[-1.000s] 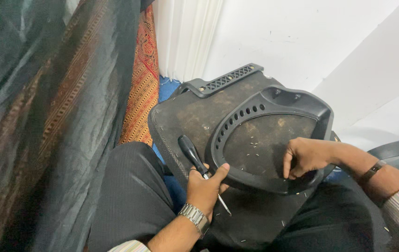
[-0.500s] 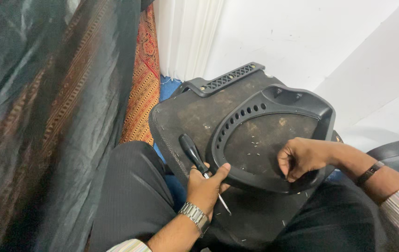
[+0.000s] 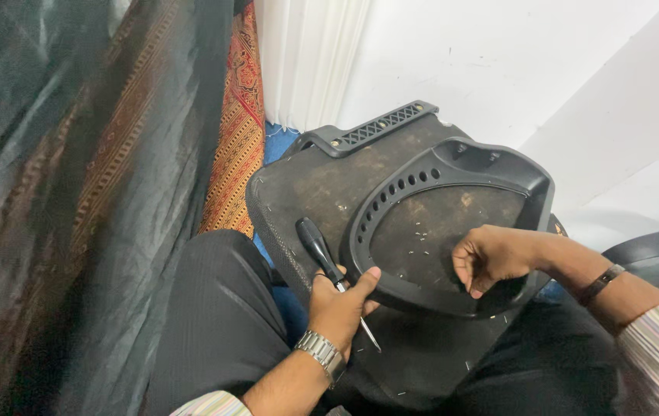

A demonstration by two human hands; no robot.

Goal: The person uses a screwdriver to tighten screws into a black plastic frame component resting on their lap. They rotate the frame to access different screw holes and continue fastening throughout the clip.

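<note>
The left hand (image 3: 338, 302) is closed around a black-handled screwdriver (image 3: 321, 253) while its thumb presses the black plastic frame (image 3: 452, 158). That frame lies on a dusty black panel (image 3: 321, 181) across the person's lap. The right hand (image 3: 491, 258) rests curled inside the frame, its grip holding nothing visible

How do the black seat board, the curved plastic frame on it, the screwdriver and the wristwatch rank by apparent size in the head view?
1. Black seat board.
2. Curved plastic frame, lying on the board.
3. Screwdriver, held in the left hand.
4. Wristwatch, though it sits nearest the camera.
</note>
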